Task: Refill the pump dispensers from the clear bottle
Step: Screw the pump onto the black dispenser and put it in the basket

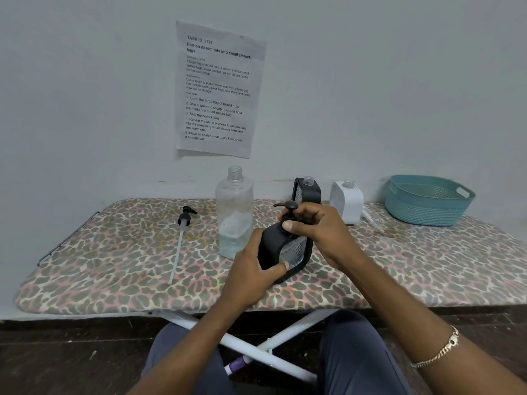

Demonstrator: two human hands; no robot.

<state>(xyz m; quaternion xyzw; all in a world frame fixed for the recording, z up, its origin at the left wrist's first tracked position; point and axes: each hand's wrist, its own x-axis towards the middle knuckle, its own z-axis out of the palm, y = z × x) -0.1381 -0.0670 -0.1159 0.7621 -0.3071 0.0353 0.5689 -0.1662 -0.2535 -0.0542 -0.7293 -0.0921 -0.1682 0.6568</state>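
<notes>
Beside clear bottle (234, 212), dispenser (272, 248) stands near-upright, spout (278, 205) leftward.

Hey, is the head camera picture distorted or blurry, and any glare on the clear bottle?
Head view: wide-angle bending bows the board edges and tilts the wall sheet; light is soft, shadows faint; clear bottle shows no harsh glare; small print blurred.

The board cover (114, 252) carried a leopard print in cream, grey-brown and pink. The bottle (234, 212) was clear and colourless. The held dispenser (273, 246) was black with a clear diamond-patterned panel; the rear dispenser (309, 192) matched it. The third dispenser (346, 202) was white. The loose pump (185, 216) had a black head and a whitish tube. The basket (422, 212) was teal with a fine lattice weave.
</notes>
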